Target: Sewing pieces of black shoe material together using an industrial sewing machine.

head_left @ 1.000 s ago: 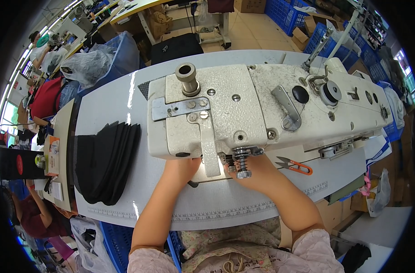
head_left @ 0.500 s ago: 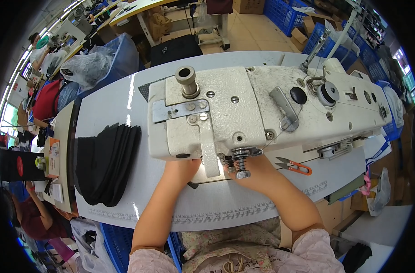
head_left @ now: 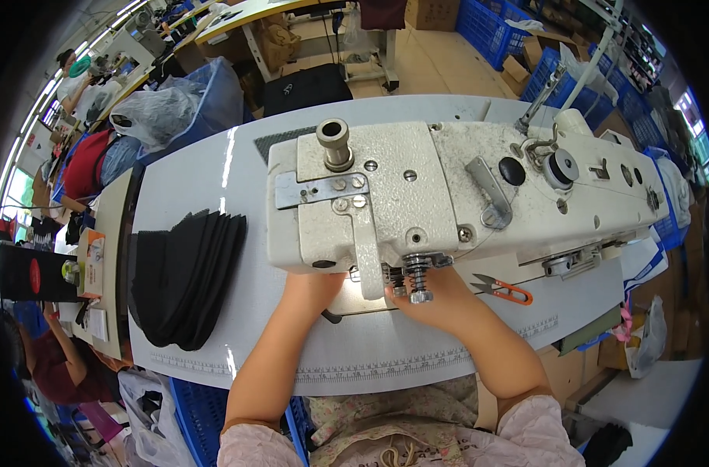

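Left hand (head_left: pixel 312 286): it lies flat on the table, just under the front of the big white sewing machine (head_left: pixel 448 194). The fingers go under the machine head, so I cannot tell if they are open or pinching something.
Right hand (head_left: pixel 440 300): it rests right beside the needle part (head_left: pixel 417 276), touching the spot under the springs. The fingertips are hidden too, so I cannot tell if they grip.
Thing under the hands: a small dark piece (head_left: pixel 331 317) peeks out between the two hands. It lies just past the fingers, under the machine head. Most of it is hidden, so I cannot tell its shape.
Which hand is nearer: the right hand is closest to the needle part. The left hand is just to the left of it.
Long way of the machine: it runs from left to right, across in front of both hands.
Black pile (head_left: pixel 187 276): a stack of dark cloth pieces lies well to the left of the left hand.
Snips (head_left: pixel 502 289): small orange-handled snips lie just right of the right hand.
Table (head_left: pixel 386 358): pale grey, smooth, with a ruler strip along the near edge.
Room: a busy workshop with blue crates (head_left: pixel 494 23) far beyond the hands, bags and other tables off to the left.
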Motion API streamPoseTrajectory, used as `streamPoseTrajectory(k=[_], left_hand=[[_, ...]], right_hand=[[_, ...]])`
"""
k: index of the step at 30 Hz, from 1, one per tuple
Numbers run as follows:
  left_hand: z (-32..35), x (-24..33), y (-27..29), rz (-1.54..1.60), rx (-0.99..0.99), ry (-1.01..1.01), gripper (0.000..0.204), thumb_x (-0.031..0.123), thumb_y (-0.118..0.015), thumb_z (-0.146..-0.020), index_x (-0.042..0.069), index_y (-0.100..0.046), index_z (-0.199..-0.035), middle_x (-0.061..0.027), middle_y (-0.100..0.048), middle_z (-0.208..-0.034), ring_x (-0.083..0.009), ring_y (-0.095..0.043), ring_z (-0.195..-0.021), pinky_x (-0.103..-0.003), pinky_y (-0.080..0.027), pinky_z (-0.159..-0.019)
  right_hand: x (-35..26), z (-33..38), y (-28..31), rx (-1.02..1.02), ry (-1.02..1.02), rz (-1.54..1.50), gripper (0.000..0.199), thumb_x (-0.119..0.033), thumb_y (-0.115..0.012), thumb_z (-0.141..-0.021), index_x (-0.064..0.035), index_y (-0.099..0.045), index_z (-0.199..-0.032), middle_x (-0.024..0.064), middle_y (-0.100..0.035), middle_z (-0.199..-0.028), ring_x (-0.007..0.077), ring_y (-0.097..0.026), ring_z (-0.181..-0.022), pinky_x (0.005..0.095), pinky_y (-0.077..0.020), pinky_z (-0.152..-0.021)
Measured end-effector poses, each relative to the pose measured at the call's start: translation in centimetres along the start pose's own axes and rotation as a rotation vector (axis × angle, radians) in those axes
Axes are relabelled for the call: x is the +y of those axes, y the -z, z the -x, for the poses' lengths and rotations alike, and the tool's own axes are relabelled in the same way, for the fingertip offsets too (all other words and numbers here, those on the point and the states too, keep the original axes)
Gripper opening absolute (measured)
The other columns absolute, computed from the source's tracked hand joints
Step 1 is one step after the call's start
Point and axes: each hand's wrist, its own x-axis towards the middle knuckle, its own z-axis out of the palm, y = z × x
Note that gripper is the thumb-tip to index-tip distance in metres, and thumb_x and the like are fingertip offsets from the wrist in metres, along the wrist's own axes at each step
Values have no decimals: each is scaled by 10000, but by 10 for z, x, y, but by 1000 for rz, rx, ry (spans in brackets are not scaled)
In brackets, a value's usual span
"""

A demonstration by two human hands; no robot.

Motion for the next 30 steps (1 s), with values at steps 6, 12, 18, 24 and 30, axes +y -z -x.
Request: streamPoseTrajectory(k=[6,12,18,24,30], left_hand=[[0,-9,-6,64,184,47,225,12,-531,-693,30,-577,-913,-141,-585,-856,-338,-544,-825,-430,-428,-707],[-32,11,102,-127,259,395,182,137,-556,-801,-27,-515,-735,-216,-539,-758,-404,-492,-751,-477,-388,-663],[77,-72,234,-809,578,501,240,210,-614,-706,-24,-580,-669,-139,-595,-911,-332,-505,-950,-404,-410,-838],[136,-92,223,-524,599,887,935,286,-771,-596,-15,-268,-1324,-292,-366,-1278,-388,-329,-1236,-418,-305,-1016],[141,-86,201,283,612,1159,1064,148,-811,-541,-46,-155,-1355,-286,-438,-1229,-348,-496,-1107,-366,-433,-910]], right_hand=[[-11,-10,2,-539,-209,263,446,-307,-609,-768,-51,-498,-1116,196,-552,-1092,375,-581,-893,396,-508,-732],[-1,8,-6,-127,-158,40,357,-285,-607,-760,-3,-575,-978,212,-603,-857,401,-581,-811,448,-469,-734],[-12,4,-2,-81,-80,-17,251,-228,-598,-768,3,-628,-863,224,-613,-733,402,-582,-739,470,-452,-718],[-4,8,-5,-69,-59,56,289,-210,-652,-725,-3,-620,-924,225,-599,-825,385,-553,-848,439,-427,-790],[7,6,-8,-160,-23,90,425,-232,-635,-727,-55,-582,-1109,193,-521,-996,324,-456,-983,413,-391,-857]])
